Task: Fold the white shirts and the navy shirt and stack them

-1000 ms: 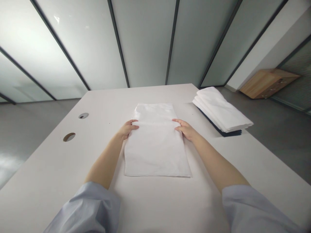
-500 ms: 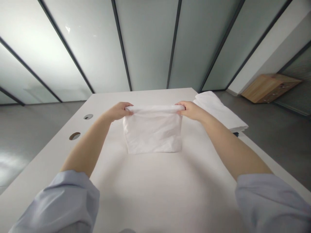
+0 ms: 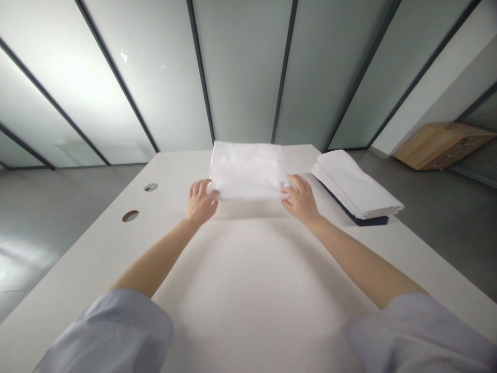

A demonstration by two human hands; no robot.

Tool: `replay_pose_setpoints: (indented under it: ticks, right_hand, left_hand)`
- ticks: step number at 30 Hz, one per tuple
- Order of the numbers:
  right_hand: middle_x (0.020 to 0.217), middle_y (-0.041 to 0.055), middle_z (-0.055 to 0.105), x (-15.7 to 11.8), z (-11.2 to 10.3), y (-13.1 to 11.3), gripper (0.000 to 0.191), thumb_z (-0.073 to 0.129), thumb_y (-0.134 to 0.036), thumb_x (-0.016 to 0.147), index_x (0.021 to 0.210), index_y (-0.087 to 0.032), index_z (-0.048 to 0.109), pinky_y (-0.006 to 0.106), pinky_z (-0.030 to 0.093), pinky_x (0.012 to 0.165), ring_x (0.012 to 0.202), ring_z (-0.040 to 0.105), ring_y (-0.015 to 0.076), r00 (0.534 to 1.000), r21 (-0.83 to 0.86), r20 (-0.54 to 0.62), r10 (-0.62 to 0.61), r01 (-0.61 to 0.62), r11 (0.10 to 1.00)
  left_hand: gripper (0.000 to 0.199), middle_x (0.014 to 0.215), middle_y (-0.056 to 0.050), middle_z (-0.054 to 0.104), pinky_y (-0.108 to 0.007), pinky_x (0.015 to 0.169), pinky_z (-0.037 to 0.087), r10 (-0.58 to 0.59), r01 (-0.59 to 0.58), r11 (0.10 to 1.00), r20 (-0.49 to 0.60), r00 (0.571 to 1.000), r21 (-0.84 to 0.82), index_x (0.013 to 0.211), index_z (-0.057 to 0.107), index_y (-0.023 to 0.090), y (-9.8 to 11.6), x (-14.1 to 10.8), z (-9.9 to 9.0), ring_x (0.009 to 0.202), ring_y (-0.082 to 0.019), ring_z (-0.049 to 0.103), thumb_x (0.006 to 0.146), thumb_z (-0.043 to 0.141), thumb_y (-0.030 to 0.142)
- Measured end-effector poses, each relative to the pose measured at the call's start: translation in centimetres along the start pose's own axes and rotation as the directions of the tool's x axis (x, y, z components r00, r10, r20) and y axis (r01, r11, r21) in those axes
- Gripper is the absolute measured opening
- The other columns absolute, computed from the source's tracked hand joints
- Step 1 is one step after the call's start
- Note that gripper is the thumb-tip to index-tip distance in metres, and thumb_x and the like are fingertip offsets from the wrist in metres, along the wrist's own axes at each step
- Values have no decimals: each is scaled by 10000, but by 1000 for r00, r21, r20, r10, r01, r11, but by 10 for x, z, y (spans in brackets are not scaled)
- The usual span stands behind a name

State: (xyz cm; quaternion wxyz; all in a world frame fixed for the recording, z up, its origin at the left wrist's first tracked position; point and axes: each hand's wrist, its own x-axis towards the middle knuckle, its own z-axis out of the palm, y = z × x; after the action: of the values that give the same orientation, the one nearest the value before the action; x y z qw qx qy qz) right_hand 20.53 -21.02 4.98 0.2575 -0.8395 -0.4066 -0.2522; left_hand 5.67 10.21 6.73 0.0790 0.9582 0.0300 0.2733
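Note:
A folded white cloth (image 3: 247,170) is held over the far middle of the white table (image 3: 256,290), its near edge a little above the surface with a shadow below. My left hand (image 3: 202,201) pinches its near left corner. At the near right corner, my right hand (image 3: 300,199) has its fingers closed on the same cloth. The cloth extends away from me, beyond both hands.
To the right, a stack of folded white cloths (image 3: 355,184) lies on dark folded cloth (image 3: 373,221) near the table's edge. Two round holes (image 3: 130,216) are at the table's left. Frosted glass panels stand behind; a wooden cabinet (image 3: 442,146) is far right.
The cloth's held edge was at the far side, with the cloth towards me; now the hands hold its near edge and it extends away. Both hands have moved nearer me. The view has shifted slightly.

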Motion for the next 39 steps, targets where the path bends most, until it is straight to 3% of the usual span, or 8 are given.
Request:
replay_pose_setpoints:
  ticks: [4, 10, 14, 20, 23, 27, 33, 39]
  right_hand:
    - [1124, 99, 669, -62, 30, -6, 475, 573, -95, 665, 1121, -213, 630, 459, 428, 1002, 1160, 561, 299, 948, 161, 317, -32, -20, 987]
    - [1175, 88, 677, -61, 30, 4, 483, 632, -178, 682, 1161, -227, 652, 456, 445, 995, 1077, 623, 293, 922, 244, 387, -5, -97, 965]
    - [1226, 78, 658, -53, 33, 9, 493, 640, -165, 656, 1141, -244, 682, 472, 430, 1036, 1142, 602, 292, 935, 330, 354, 32, -157, 931]
    - [1196, 62, 671, -56, 39, 10, 346, 656, -184, 671, 1003, -253, 719, 468, 385, 1085, 1189, 576, 275, 935, 488, 315, 161, -305, 818]
    - [1247, 59, 648, -57, 39, 12, 324, 651, -279, 744, 1063, -248, 695, 462, 352, 1107, 1254, 524, 270, 909, 561, 329, 258, -408, 721]
    - [1055, 52, 714, -57, 36, 16, 251, 587, -375, 812, 984, -217, 678, 478, 438, 1015, 1063, 628, 276, 856, 578, 412, 313, -511, 636]
    - [1278, 59, 632, -58, 28, 17, 450, 752, -291, 663, 1106, -249, 686, 451, 350, 1110, 1233, 545, 272, 900, 559, 402, 169, -388, 733]
    - [1315, 54, 608, -61, 34, 19, 344, 751, -314, 688, 1027, -262, 717, 455, 323, 1141, 1330, 456, 266, 912, 513, 368, 179, -360, 780]
  left_hand:
    - [343, 1303, -105, 579, -527, 1173, 147, 92, -53, 988, 271, 958, -148, 973, 665, 238, -8, -58, 29, 1362, -333, 376, 663, 595, 109]
    - [526, 1129, -108, 682, -465, 1046, 396, 7, 70, 985, 444, 896, -157, 1125, 618, 215, -17, -49, 32, 1123, -319, 602, 612, 571, 110]
    - [618, 1288, -87, 625, -412, 1068, 405, -38, 151, 953, 391, 919, -262, 1183, 621, 214, -24, -45, 38, 1198, -306, 568, 577, 562, 111]
    - [530, 1239, -59, 661, -404, 1105, 379, -97, 234, 884, 330, 939, -405, 1099, 695, 218, -32, -52, 40, 1216, -281, 562, 591, 563, 146]
    - [453, 1295, -59, 629, -418, 1078, 407, -127, 300, 819, 355, 926, -489, 1117, 701, 241, -35, -53, 34, 1263, -300, 526, 670, 631, 251]
    - [569, 1362, -69, 581, -433, 1117, 362, -48, 237, 820, 351, 935, -521, 1200, 668, 246, -38, -52, 36, 1362, -319, 413, 645, 746, 342]
    - [472, 1397, -9, 554, -454, 1176, 274, 29, 121, 908, 348, 937, -402, 1100, 705, 272, -34, -50, 50, 1405, -269, 353, 644, 650, 165]
    - [559, 1385, -23, 565, -431, 1181, 256, -20, 212, 829, 353, 935, -517, 1223, 649, 263, -23, -52, 46, 1386, -267, 386, 669, 624, 193]
